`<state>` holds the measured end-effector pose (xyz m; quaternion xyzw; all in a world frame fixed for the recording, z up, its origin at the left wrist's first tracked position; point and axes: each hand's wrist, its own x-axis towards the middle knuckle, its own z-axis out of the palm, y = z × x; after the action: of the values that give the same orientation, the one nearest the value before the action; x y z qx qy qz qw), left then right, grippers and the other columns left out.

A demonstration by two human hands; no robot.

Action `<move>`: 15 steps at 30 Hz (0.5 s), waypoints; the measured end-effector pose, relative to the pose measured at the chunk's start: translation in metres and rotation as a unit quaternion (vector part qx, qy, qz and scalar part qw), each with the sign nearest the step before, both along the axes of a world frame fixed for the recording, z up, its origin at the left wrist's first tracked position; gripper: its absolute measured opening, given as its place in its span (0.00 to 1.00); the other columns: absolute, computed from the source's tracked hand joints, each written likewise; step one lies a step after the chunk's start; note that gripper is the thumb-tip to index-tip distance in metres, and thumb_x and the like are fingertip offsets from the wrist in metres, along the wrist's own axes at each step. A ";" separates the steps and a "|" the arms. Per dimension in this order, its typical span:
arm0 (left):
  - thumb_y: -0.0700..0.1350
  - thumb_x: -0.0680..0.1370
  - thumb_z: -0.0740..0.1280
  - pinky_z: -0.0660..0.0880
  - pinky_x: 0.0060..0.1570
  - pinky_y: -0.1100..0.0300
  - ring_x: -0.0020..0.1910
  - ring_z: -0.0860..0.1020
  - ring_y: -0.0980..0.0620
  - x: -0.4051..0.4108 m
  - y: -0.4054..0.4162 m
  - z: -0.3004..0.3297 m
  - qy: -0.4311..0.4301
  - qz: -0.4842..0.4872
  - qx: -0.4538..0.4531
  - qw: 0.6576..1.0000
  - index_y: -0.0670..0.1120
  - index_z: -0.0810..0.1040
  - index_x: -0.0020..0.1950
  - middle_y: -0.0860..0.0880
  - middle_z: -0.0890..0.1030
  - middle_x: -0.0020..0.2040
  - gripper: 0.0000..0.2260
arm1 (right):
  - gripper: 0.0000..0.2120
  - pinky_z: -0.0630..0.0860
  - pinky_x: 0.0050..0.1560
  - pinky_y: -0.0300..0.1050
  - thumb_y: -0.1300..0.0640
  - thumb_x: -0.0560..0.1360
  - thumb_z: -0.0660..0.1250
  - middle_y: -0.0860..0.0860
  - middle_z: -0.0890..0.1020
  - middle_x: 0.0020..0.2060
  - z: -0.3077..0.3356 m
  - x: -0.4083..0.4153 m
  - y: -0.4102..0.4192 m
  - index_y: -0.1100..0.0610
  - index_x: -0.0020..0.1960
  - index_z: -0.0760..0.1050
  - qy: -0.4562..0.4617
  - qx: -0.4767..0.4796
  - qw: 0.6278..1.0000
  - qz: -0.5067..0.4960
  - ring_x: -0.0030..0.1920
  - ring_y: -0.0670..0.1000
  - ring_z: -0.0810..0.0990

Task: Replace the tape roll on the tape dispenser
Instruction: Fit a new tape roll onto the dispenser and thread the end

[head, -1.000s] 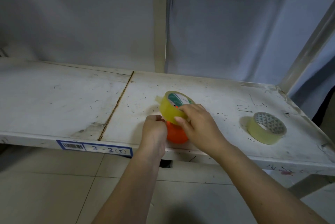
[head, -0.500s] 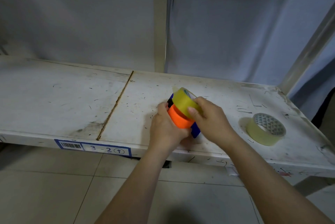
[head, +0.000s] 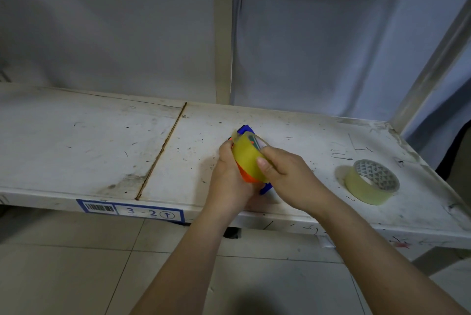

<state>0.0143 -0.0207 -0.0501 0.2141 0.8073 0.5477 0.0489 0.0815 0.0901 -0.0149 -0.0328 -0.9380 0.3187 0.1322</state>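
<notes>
Holding item: one yellowish tape roll (head: pixel 247 159), pinched across its outer band by the fingers (head: pixel 263 165) of the right hand (head: pixel 290 177), tilted and pressed against the orange hub of a blue-and-orange tape dispenser (head: pixel 248 177). The dispenser was cupped from the left by the left hand (head: pixel 228 179), fingers curled closed around its body, just above the front part of the white shelf (head: pixel 102 149). Whether the roll was fully seated on the hub could not be told. Judged handling: roll light, rigid through its core, smooth and somewhat slippery on the band; best taken at the rim edges. Dispenser judged light, hard plastic, likely with a sharp cutter; best held by the frame. A second tape roll (head: pixel 370 182) lay flat on the shelf, well apart to the right.
</notes>
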 end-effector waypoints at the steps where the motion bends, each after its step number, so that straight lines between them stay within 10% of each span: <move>1: 0.46 0.67 0.75 0.67 0.32 0.71 0.42 0.74 0.59 0.001 0.000 0.002 -0.003 -0.001 0.005 1.000 0.48 0.58 0.71 0.53 0.75 0.50 0.38 | 0.14 0.64 0.39 0.43 0.52 0.80 0.56 0.51 0.73 0.38 -0.002 -0.001 -0.001 0.60 0.45 0.74 0.002 0.019 1.000 -0.012 0.43 0.51 0.70; 7: 0.46 0.64 0.78 0.68 0.34 0.74 0.49 0.74 0.56 0.003 0.002 -0.001 -0.018 -0.021 0.009 1.000 0.49 0.56 0.72 0.56 0.73 0.55 0.44 | 0.12 0.68 0.57 0.41 0.48 0.77 0.62 0.49 0.66 0.64 -0.011 -0.005 0.006 0.52 0.57 0.76 0.008 -0.092 0.991 -0.093 0.62 0.47 0.66; 12: 0.38 0.67 0.76 0.69 0.36 0.78 0.55 0.70 0.56 0.004 -0.001 0.000 -0.045 -0.074 -0.007 0.996 0.49 0.50 0.76 0.56 0.65 0.59 0.46 | 0.32 0.65 0.54 0.37 0.48 0.76 0.64 0.42 0.63 0.61 -0.019 -0.007 0.007 0.53 0.75 0.53 -0.076 -0.304 0.946 -0.081 0.60 0.42 0.65; 15: 0.31 0.73 0.65 0.72 0.37 0.75 0.50 0.72 0.61 0.012 0.001 0.012 -0.155 -0.113 0.090 0.977 0.47 0.54 0.74 0.61 0.68 0.55 0.34 | 0.18 0.69 0.44 0.31 0.48 0.78 0.62 0.35 0.70 0.51 -0.024 -0.006 0.011 0.45 0.64 0.60 -0.103 -0.306 0.944 -0.063 0.48 0.38 0.73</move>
<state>0.0259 -0.0198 -0.0381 0.2200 0.7084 0.6353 0.2151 0.0754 0.1007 -0.0390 -0.1633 -0.8000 0.5761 0.0381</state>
